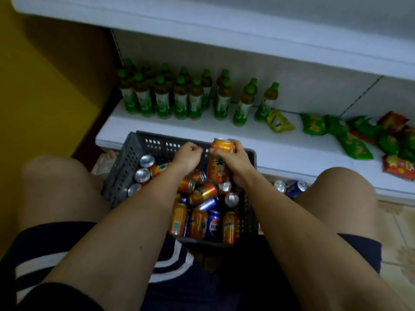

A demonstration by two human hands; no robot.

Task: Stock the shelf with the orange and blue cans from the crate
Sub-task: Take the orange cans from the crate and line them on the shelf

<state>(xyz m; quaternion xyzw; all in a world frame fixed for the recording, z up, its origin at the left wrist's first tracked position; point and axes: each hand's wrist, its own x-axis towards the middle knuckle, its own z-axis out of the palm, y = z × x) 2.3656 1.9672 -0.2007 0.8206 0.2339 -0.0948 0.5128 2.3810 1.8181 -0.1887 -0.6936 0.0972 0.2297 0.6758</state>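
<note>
A dark grey slotted crate sits between my knees, against the front of the white bottom shelf. Several orange cans and blue cans lie jumbled inside it. My right hand grips one upright orange can above the crate's far right corner. Beside it on the left, my left hand hovers over the crate with its fingers curled and nothing visible in it.
Green-capped bottles stand in rows at the left of the shelf. Yellow, green and red snack packets lie at its right. Blue cans sit on the floor by my right knee. An upper shelf overhangs; a yellow wall stands left.
</note>
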